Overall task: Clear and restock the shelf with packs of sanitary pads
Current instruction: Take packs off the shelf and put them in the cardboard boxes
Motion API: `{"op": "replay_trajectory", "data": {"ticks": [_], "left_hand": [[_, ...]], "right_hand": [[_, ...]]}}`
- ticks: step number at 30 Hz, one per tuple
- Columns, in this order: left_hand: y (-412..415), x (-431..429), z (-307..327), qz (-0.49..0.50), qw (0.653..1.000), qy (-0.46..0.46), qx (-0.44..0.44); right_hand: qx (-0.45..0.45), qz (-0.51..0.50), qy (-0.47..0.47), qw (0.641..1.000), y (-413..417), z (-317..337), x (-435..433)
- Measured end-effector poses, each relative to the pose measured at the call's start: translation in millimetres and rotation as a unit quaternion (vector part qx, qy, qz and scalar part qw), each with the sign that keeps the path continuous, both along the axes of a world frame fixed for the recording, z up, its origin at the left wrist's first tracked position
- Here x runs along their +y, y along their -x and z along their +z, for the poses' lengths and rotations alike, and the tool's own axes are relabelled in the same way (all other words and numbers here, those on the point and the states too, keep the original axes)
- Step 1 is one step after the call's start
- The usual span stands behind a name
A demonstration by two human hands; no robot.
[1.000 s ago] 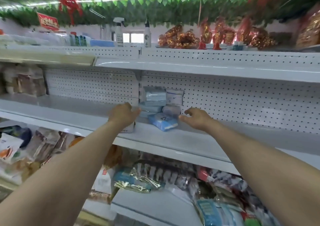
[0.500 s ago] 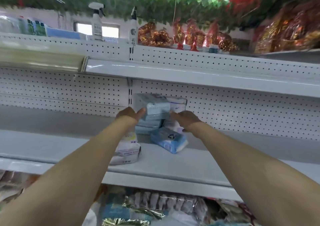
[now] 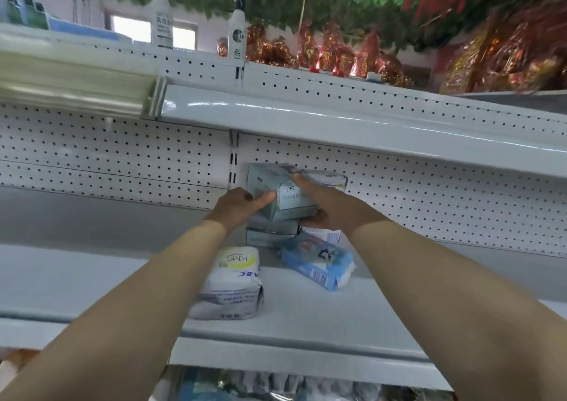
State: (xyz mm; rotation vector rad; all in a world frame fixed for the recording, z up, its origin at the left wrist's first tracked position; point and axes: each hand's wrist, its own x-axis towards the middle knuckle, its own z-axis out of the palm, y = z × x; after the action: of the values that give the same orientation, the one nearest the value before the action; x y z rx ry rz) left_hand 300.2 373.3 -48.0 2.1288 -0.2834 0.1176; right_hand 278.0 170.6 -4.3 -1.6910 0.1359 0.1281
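Note:
A grey-green pack of pads tops a small stack against the pegboard at the back of the white shelf. My left hand grips its left side, thumb across the front. My right hand grips its right side, one finger over the top and the others under it. More grey packs lie beneath, and a white pack stands behind. A white KMS ABC pack lies near the shelf front. A blue pack lies tilted to its right.
The upper shelf overhangs close above the stack. Spray bottles and red-gold wrapped goods stand on top. Packaged goods fill the shelf below. Bare shelf surface extends left and right of the packs.
Both hands moved from beside the stack onto the top grey-green pack and now grip it, tilting it forward. The camera has moved closer and tilted up.

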Motion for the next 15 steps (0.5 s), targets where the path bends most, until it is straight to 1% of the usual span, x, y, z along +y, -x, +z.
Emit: {"op": "replay_trajectory", "data": {"ticks": [2,3,4,5,6,7,8,9,10,11,12,14,15], "left_hand": [[1.5,-0.7,-1.8,-0.009,1.000,0.013,0.005],[0.4,-1.8,-4.6,-0.012,1.000,0.023,0.010],[0.6,-3.2,-6.6,-0.006,1.000,0.025,0.012],[-0.6,-4.4,-8.6,0.006,1.000,0.022,0.013],[-2.5,-4.8,-10.3,0.021,1.000,0.016,0.010],[-4.1,-5.1,-11.4,0.035,0.999,0.010,0.013],[-5.3,-5.8,-11.9,0.044,0.999,0.007,0.018],[-6.5,-6.6,-12.3,0.048,0.999,0.001,0.027],[-6.7,-7.8,-12.3,0.051,0.998,-0.007,0.032],[-6.5,-9.0,-12.6,0.054,0.998,-0.015,0.039],[-6.8,-10.4,-13.3,0.057,0.997,-0.020,0.045],[-7.2,-13.3,-14.8,0.066,0.996,-0.018,0.054],[-8.1,-14.2,-15.4,0.069,0.996,-0.017,0.056]], "right_hand": [[-0.045,-0.012,0.013,0.999,3.7,-1.6,-9.5],[-0.035,-0.027,-0.040,0.998,4.2,0.4,-16.1],[-0.015,-0.029,-0.035,0.999,8.5,-0.2,-17.1],[-0.041,-0.024,0.036,0.998,13.9,1.1,-12.6],[-0.051,-0.029,0.046,0.997,13.3,-1.5,-18.6],[-0.035,-0.030,-0.024,0.999,16.5,-0.2,-27.8],[-0.004,-0.042,-0.148,0.988,24.5,7.3,-27.1],[-0.009,-0.029,-0.186,0.982,29.5,12.2,-35.4],[0.000,-0.045,-0.158,0.986,37.1,13.4,-38.5],[0.028,-0.051,-0.180,0.982,43.6,14.6,-43.4],[0.032,-0.056,-0.161,0.985,48.5,11.6,-47.6],[0.017,-0.063,-0.140,0.988,62.2,6.9,-56.9],[0.013,-0.077,-0.159,0.984,67.9,4.3,-62.1]]}}
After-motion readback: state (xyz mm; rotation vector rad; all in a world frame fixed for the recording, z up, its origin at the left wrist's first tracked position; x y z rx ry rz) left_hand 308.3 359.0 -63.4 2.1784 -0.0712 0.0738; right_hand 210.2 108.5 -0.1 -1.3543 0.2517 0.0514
